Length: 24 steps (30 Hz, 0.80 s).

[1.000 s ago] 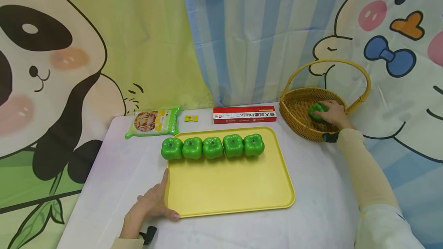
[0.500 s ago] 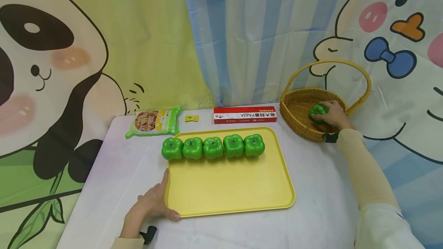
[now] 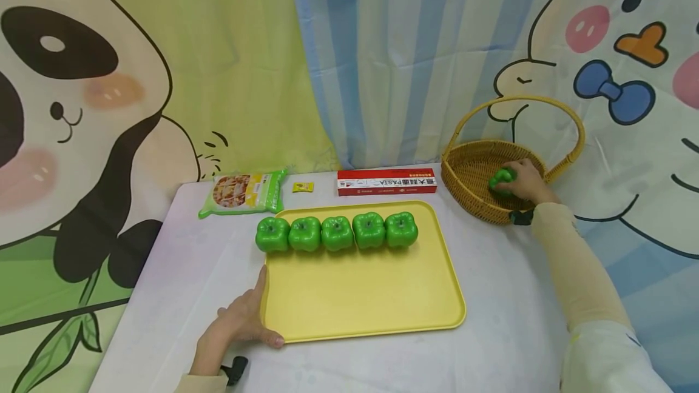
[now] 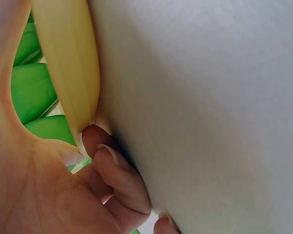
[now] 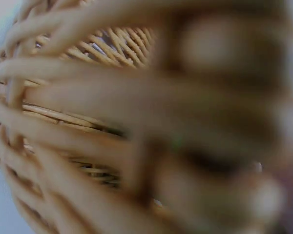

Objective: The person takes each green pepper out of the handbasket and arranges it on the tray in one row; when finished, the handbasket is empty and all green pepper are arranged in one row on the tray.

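Note:
In the head view my left hand [image 3: 242,320] holds the near left corner of a yellow tray [image 3: 366,302], index finger along its left side and thumb at its front edge. The left wrist view shows curled fingers [image 4: 118,175] against the tray's rim [image 4: 73,63]. My right hand [image 3: 527,182] reaches into a wicker basket [image 3: 464,190] and grips a green bell pepper [image 3: 501,178], its right part hidden by the hand. Blurred basket weave [image 5: 63,122] fills most of the right wrist view. Several green bell peppers [image 3: 337,233] stand in a row along the tray's far part.
Behind the tray lie a green food bag [image 3: 243,193], a small yellow packet [image 3: 303,187] and a red and white pasta box [image 3: 386,181]. The basket's tall handle [image 3: 519,99] arches over the right hand. Printed curtains [image 3: 382,65] hang behind the table.
The bell pepper in the basket has turned in my right hand, so less of it shows beside the fingers. My left hand and the tray stay in place.

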Available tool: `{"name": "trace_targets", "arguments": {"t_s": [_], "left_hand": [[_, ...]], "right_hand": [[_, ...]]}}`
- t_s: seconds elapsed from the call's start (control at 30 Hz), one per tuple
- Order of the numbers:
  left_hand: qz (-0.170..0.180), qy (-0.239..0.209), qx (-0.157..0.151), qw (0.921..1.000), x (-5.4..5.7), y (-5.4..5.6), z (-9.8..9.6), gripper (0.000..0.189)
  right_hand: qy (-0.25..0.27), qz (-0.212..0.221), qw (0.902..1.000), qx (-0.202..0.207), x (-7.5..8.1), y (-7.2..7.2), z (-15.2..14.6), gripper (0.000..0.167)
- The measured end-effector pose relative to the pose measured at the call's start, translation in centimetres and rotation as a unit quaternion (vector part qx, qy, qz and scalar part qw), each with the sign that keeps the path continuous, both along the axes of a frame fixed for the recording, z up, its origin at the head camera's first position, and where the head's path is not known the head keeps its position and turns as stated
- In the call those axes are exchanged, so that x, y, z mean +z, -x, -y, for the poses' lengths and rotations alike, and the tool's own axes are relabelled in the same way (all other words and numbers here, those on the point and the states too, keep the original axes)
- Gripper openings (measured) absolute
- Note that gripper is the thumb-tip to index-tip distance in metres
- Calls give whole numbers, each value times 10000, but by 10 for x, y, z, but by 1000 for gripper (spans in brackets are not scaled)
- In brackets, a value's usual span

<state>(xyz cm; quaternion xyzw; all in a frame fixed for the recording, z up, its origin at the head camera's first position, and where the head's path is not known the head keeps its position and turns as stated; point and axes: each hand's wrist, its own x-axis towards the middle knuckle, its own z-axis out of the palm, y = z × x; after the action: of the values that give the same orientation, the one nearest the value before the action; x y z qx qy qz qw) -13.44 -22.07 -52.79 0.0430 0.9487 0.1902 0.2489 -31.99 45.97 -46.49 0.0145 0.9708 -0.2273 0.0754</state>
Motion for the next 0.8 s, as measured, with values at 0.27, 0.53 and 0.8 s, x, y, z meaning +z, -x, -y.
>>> {"name": "trace_targets", "arguments": {"t_s": [0.27,0.53,0.8], "left_hand": [[47,-22,4,10000,4,-1,-1,167],[132,-24,38,9999,5,-2,0,166],[100,-69,-10,9999,4,-1,0,166]], "right_hand": [[-174,-138,9993,309,8,-6,0,65],[-102,-225,9990,376,20,-11,5,69],[280,-533,9977,305,38,-18,20,68]]}}
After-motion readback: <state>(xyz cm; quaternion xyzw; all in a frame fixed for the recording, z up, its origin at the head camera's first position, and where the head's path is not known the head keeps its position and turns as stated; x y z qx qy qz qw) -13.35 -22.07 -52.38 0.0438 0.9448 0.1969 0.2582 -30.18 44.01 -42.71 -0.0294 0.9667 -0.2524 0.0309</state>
